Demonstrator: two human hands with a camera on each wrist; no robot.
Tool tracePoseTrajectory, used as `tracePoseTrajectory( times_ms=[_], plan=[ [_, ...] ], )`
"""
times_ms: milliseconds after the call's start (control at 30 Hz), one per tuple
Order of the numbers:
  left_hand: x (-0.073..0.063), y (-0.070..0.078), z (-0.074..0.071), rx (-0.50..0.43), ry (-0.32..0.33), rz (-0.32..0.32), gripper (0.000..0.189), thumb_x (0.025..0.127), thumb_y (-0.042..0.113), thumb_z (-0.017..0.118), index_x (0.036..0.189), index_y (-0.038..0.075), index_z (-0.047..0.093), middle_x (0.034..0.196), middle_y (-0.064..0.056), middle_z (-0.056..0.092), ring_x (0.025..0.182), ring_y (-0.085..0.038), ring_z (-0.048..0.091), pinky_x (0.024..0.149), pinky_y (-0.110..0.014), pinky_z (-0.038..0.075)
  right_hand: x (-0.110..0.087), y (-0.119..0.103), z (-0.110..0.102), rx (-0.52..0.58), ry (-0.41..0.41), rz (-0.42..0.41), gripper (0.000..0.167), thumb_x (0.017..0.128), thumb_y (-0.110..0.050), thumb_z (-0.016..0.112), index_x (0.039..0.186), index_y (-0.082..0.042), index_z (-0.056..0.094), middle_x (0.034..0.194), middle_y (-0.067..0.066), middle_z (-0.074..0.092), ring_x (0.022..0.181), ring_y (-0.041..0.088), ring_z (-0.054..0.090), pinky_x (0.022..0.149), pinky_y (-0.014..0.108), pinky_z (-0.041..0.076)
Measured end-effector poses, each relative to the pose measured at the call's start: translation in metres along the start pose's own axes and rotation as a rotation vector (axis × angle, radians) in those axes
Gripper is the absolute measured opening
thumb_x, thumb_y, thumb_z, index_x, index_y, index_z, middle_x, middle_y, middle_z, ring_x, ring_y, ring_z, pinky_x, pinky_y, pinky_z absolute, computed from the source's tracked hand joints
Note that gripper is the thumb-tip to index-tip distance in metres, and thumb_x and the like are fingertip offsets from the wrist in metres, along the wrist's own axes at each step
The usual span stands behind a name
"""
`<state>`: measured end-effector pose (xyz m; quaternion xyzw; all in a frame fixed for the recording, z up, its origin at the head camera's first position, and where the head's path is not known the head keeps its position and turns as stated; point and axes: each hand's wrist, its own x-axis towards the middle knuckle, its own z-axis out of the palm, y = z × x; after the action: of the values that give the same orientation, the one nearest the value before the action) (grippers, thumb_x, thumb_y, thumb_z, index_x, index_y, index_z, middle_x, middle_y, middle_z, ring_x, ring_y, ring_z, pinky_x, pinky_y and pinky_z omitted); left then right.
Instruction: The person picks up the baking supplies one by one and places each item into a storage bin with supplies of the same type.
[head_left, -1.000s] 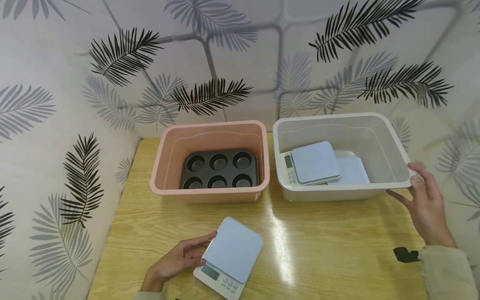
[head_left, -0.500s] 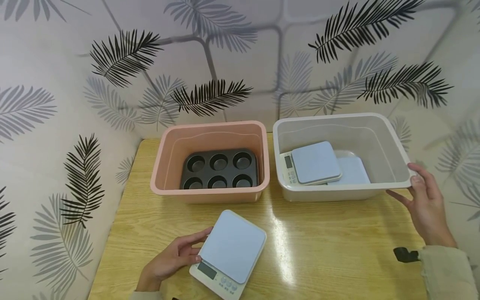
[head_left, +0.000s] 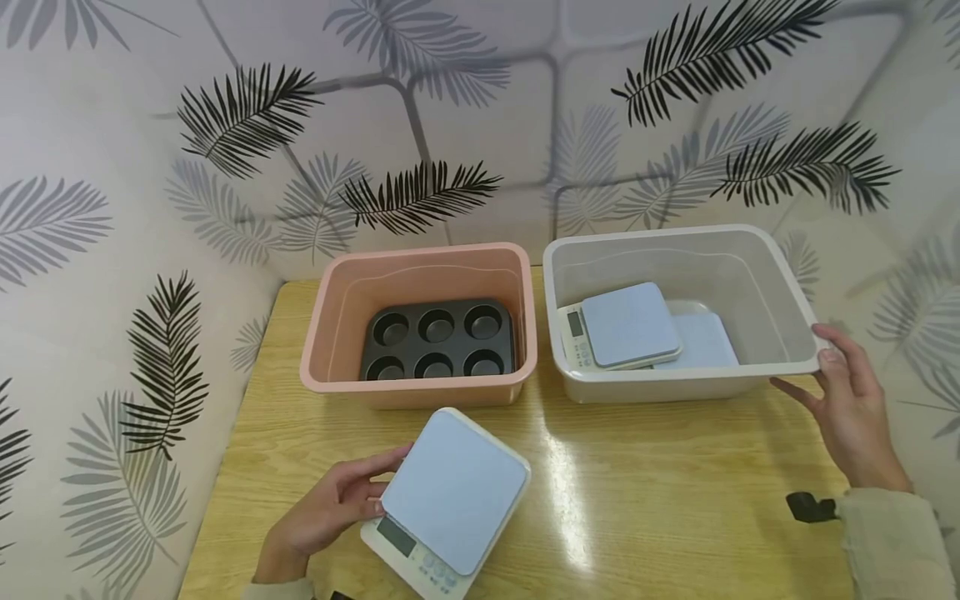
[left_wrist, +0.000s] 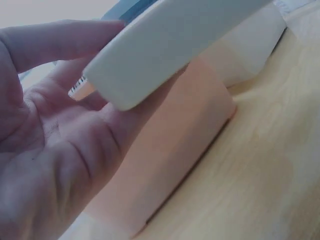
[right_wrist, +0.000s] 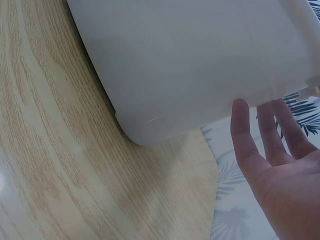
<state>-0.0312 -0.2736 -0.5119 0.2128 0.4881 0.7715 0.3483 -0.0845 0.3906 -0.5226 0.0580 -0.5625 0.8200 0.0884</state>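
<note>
My left hand (head_left: 326, 508) grips a kitchen scale (head_left: 453, 493) by its left edge, thumb near the display. The scale has a pale blue plate, and its display and buttons face me. In the left wrist view the scale (left_wrist: 150, 52) is tilted and raised off the table. At the right, my right hand (head_left: 857, 412) holds the front right corner of a light grey tub (head_left: 697, 373) by its rim. Inside that tub lie a second scale (head_left: 632, 325) and, partly under it, another pale blue flat thing (head_left: 701, 342).
Left of the grey tub stands a pink tub (head_left: 420, 396) holding a dark muffin tin (head_left: 459, 336). Both tubs stand at the back of the wooden table (head_left: 637, 492), against a wall covering (head_left: 517, 125) with a leaf pattern. A dark strap end (head_left: 810, 507) sticks out by the right sleeve.
My left hand has lifted the scale and moved it slightly left and toward the pink tub. The right hand stays on the grey tub's rim.
</note>
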Motion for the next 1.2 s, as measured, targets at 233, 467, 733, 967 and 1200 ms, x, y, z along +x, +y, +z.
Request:
tracePoseTrajectory(
  times_ms=[233,467,733,967,1200],
  plan=[
    [0.006,0.017,0.004,-0.004,-0.031,0.045,0.07,0.106,-0.019,0.041,0.171,0.006,0.033,0.176,0.005,0.042,0.151,-0.018,0.058,0.115,-0.033,0.054,0.001,0.0,-0.001,0.007,0.013,0.007,0.048,0.118,-0.007,0.039,0.166,-0.004,0.037,0.157,0.0,0.052,0.138,0.007,0.064,0.09,0.03,0.066],
    [0.013,0.037,-0.001,0.024,-0.057,0.046,0.069,0.107,-0.02,0.037,0.172,0.0,0.024,0.178,0.004,0.039,0.152,-0.019,0.057,0.114,-0.034,0.056,0.001,0.0,0.0,0.006,0.008,-0.006,0.047,0.118,-0.006,0.039,0.165,-0.004,0.038,0.157,0.0,0.053,0.138,0.007,0.064,0.091,0.03,0.066],
    [0.024,0.047,-0.002,0.094,-0.072,0.09,0.07,0.109,-0.019,0.037,0.173,0.004,0.024,0.18,0.007,0.034,0.151,-0.016,0.057,0.116,-0.032,0.054,0.001,0.002,-0.001,-0.004,0.0,-0.012,0.047,0.118,-0.006,0.039,0.164,-0.003,0.039,0.156,0.001,0.054,0.138,0.008,0.065,0.091,0.03,0.066],
    [0.038,0.055,-0.003,0.157,-0.057,0.106,0.069,0.109,-0.016,0.039,0.173,0.005,0.025,0.178,0.007,0.036,0.15,-0.015,0.057,0.114,-0.032,0.055,0.0,0.002,-0.002,-0.021,-0.004,-0.016,0.047,0.118,-0.006,0.039,0.164,-0.003,0.039,0.156,0.001,0.053,0.138,0.007,0.064,0.091,0.029,0.066],
    [0.054,0.065,-0.007,0.18,-0.066,0.133,0.071,0.108,-0.018,0.04,0.173,0.003,0.022,0.178,0.004,0.038,0.15,-0.015,0.057,0.11,-0.034,0.058,0.0,0.001,-0.003,-0.036,-0.001,-0.013,0.047,0.118,-0.007,0.039,0.165,-0.004,0.038,0.157,0.001,0.052,0.138,0.007,0.063,0.091,0.029,0.066]
  ],
)
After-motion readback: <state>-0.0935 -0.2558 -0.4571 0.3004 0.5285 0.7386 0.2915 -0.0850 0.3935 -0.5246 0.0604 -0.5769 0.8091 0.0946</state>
